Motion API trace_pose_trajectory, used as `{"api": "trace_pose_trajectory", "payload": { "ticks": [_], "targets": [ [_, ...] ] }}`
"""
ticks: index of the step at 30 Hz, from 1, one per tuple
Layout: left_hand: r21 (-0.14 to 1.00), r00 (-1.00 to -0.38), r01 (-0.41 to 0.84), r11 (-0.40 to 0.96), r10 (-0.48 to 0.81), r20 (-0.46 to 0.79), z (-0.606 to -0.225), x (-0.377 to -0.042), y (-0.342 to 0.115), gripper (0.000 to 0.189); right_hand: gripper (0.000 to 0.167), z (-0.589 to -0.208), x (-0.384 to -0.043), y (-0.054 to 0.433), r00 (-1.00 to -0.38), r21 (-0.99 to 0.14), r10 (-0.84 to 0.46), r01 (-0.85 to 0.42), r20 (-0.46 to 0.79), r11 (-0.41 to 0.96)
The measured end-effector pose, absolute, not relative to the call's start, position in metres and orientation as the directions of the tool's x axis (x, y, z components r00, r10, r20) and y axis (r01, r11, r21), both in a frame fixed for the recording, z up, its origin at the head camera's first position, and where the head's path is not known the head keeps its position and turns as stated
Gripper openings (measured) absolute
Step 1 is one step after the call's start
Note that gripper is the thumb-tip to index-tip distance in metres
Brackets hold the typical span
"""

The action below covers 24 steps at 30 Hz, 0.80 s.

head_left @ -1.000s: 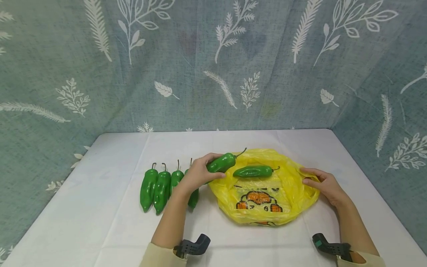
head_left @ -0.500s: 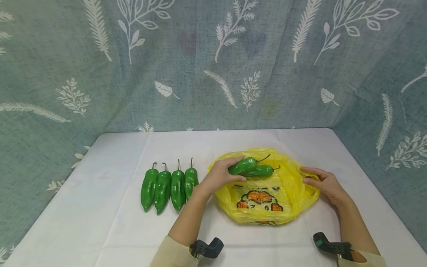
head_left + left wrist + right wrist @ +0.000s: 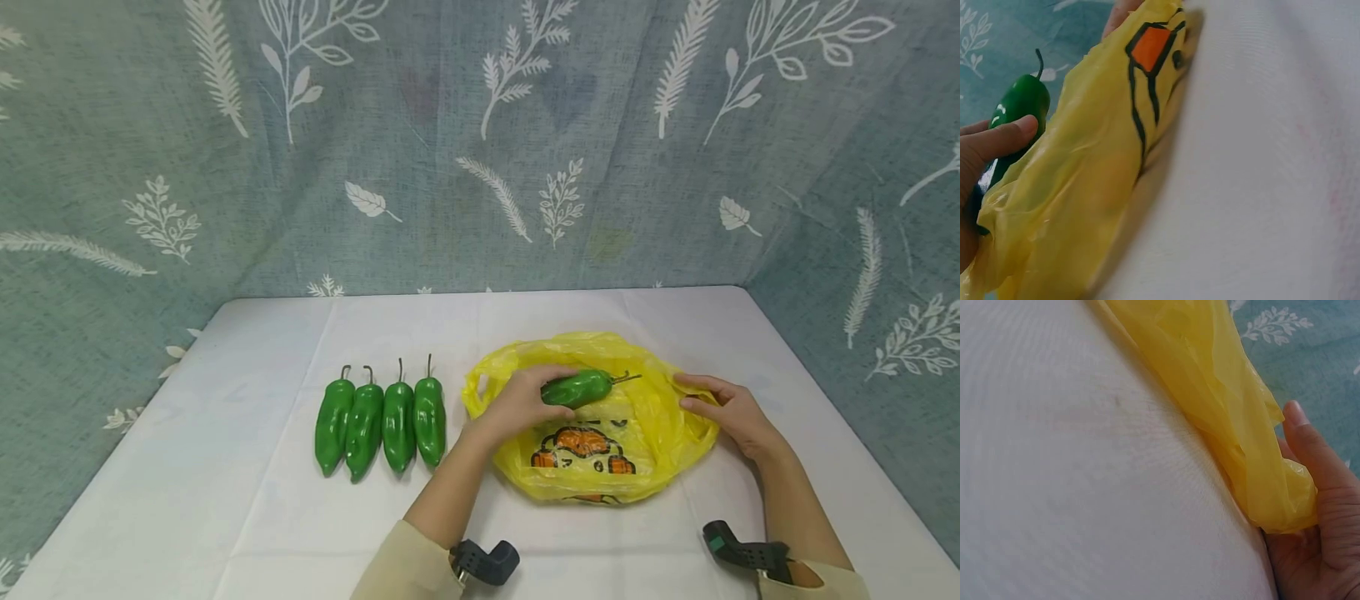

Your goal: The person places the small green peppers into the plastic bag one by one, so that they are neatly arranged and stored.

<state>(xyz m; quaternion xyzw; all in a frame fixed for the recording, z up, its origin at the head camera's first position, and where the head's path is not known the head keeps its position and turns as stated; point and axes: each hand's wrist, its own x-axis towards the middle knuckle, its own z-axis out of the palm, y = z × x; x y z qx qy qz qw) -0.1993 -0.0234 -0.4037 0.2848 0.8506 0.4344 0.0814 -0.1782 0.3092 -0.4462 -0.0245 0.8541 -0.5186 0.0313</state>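
My left hand (image 3: 521, 406) grips a glossy green pepper (image 3: 583, 387) inside the mouth of a yellow plastic bag (image 3: 517, 479), which lies open on the table. In the left wrist view the thumb presses along the side of that pepper (image 3: 1029, 100), its stem pointing up. A second stem shows beside it in the head view; the pepper it belongs to is mostly hidden behind the held one. At the bag's right side, my right hand (image 3: 738, 417) holds the rim between thumb and fingers. The right wrist view shows the bunched yellow film (image 3: 1266, 481) in that hand.
Several more green peppers (image 3: 398, 427) lie side by side in a row left of the bag, stems away from me. A white cloth (image 3: 225, 467) covers the table. Behind it hangs a patterned blue-green curtain (image 3: 420, 108).
My left hand has carried the pepper rightward from beside the row into the bag, over the pepper lying there. My right hand has stayed at the bag's rim.
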Motion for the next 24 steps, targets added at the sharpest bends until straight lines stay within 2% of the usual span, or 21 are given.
{"api": "trace_pose_trajectory", "payload": {
  "ticks": [24],
  "targets": [
    [0.694,-0.853,0.446,0.565,0.505,0.137,-0.432,-0.201,-0.005,0.051,0.048,-0.446,-0.178,0.310,-0.997,-0.897,-0.072,-0.012,-0.023,0.443]
  ]
}}
